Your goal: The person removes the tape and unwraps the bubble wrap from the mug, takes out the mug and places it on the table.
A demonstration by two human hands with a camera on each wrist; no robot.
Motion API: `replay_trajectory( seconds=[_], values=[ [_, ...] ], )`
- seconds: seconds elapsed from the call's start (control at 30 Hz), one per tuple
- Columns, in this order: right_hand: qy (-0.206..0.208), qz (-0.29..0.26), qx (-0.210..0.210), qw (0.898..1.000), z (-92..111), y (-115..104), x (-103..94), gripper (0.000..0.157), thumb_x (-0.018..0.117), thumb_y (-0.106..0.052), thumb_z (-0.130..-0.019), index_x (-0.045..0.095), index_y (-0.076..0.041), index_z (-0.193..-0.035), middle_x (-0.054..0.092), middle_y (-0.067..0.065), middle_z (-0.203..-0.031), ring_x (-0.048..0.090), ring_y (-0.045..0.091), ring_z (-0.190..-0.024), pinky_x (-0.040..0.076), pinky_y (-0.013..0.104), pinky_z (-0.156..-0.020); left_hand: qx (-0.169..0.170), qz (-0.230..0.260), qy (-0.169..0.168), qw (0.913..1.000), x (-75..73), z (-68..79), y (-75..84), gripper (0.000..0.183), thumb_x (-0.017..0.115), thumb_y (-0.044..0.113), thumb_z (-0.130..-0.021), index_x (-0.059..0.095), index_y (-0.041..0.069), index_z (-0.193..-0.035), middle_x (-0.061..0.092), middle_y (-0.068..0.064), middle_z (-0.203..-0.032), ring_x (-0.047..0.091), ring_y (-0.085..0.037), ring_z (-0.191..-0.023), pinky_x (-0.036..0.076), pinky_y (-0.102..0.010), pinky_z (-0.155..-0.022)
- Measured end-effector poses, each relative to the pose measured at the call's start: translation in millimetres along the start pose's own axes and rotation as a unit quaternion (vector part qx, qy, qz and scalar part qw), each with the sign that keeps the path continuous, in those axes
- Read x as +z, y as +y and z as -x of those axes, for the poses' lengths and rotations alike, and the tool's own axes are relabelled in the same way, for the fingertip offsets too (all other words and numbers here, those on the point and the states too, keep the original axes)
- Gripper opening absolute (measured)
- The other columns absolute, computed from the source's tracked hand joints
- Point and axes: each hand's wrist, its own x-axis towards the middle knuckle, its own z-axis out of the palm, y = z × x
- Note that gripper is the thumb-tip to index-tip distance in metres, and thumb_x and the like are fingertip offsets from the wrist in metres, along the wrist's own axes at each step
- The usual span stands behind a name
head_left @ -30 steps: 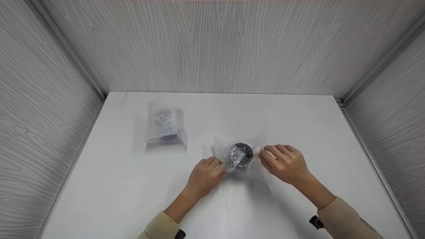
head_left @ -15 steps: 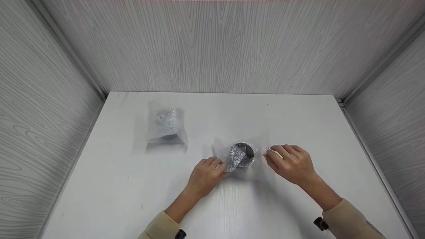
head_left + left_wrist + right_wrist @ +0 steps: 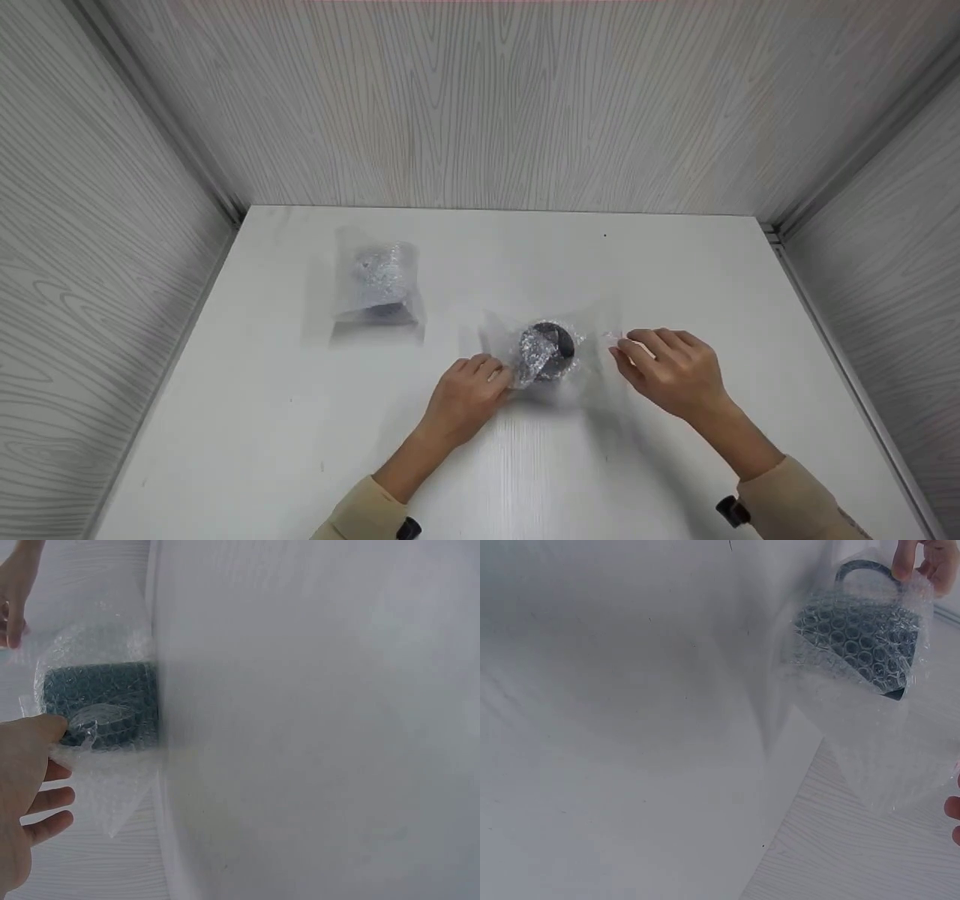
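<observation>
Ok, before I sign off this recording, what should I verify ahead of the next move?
1. Left hand steadying the bubble wrap: ok, it holds the near-left edge.
2. Right hand gripping the wrap: ok, it pinches the right end.
3. Dark cylindrical object standing with its round opening up: ok.
4. Opening free of wrap: not ok, crumpled wrap lies over part of it.
5. Tape at the pinched end: cannot tell, too small.
6. Second bubble-wrapped package clear of both hands: ok, farther back and left.

Beige sleeves [image 3: 799, 502], small black fittings [image 3: 733, 511] at both cuffs [image 3: 369, 504]
</observation>
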Motion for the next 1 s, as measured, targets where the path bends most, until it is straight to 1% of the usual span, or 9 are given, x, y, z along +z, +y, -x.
replay_trajectory(
  seconds=[0.13, 0.3, 0.43, 0.63, 0.77, 1.0],
  values=[
    [0.004, 0.002, 0.007, 1.0, 4, 3, -0.7, 0.03, 0.065, -0.023, -0.103, 0.077, -0.007, -0.081, 0.075, 0.005, -0.077, 0.069, 0.023, -0.057, 0.057, 0.039, -0.049, -0.001, -0.001, 0.005, 1.0, 0.0, -0.7, -0.1, 0.024, 0.085, 0.032, -0.087, 0.07, 0.02, -0.1, 0.073, 0.005, -0.098, 0.074, -0.014, -0.101, 0.06, -0.027, -0.081],
    [-0.004, 0.008, 0.015, 1.0, 10, 6, -2.4, 0.033, 0.063, -0.024, -0.104, 0.076, -0.006, -0.081, 0.074, 0.006, -0.076, 0.068, 0.024, -0.056, 0.057, 0.04, -0.048, 0.0, 0.0, 0.004, 1.0, 0.3, -0.4, -0.3, 0.023, 0.084, 0.032, -0.087, 0.07, 0.02, -0.099, 0.074, 0.005, -0.098, 0.074, -0.014, -0.101, 0.061, -0.027, -0.081],
    [-0.004, 0.011, 0.034, 0.999, 14, 9, -3.8, 0.034, 0.062, -0.026, -0.104, 0.077, -0.005, -0.081, 0.074, 0.007, -0.076, 0.068, 0.025, -0.054, 0.055, 0.04, -0.047, 0.001, 0.0, 0.003, 1.0, 0.4, -0.2, -0.1, 0.021, 0.083, 0.031, -0.089, 0.07, 0.019, -0.1, 0.074, 0.004, -0.098, 0.074, -0.015, -0.1, 0.061, -0.028, -0.081],
    [0.0, 0.01, 0.058, 0.998, 19, 12, -4.0, 0.035, 0.062, -0.026, -0.104, 0.077, -0.005, -0.08, 0.074, 0.006, -0.075, 0.067, 0.026, -0.053, 0.054, 0.041, -0.046, 0.003, 0.001, 0.01, 0.9999, 0.7, 0.1, -0.5, 0.02, 0.083, 0.03, -0.088, 0.071, 0.019, -0.098, 0.074, 0.003, -0.097, 0.074, -0.015, -0.098, 0.061, -0.029, -0.08],
    [-0.01, 0.009, 0.074, 0.997, 22, 15, -5.0, 0.033, 0.064, -0.025, -0.103, 0.078, -0.004, -0.081, 0.074, 0.007, -0.075, 0.067, 0.026, -0.053, 0.055, 0.042, -0.047, 0.003, 0.001, 0.011, 0.9999, 0.7, -0.2, -0.6, 0.019, 0.083, 0.029, -0.089, 0.071, 0.018, -0.099, 0.074, 0.003, -0.097, 0.074, -0.015, -0.098, 0.061, -0.029, -0.08],
    [-0.02, 0.015, 0.085, 0.996, 31, 22, -5.9, 0.028, 0.068, -0.023, -0.099, 0.076, -0.004, -0.08, 0.074, 0.008, -0.075, 0.067, 0.026, -0.053, 0.054, 0.042, -0.046, -0.003, 0.007, 0.0, 1.0, 0.1, -0.6, -0.3, 0.022, 0.085, 0.028, -0.087, 0.071, 0.019, -0.101, 0.074, 0.004, -0.099, 0.074, -0.016, -0.101, 0.061, -0.029, -0.082]
  ],
)
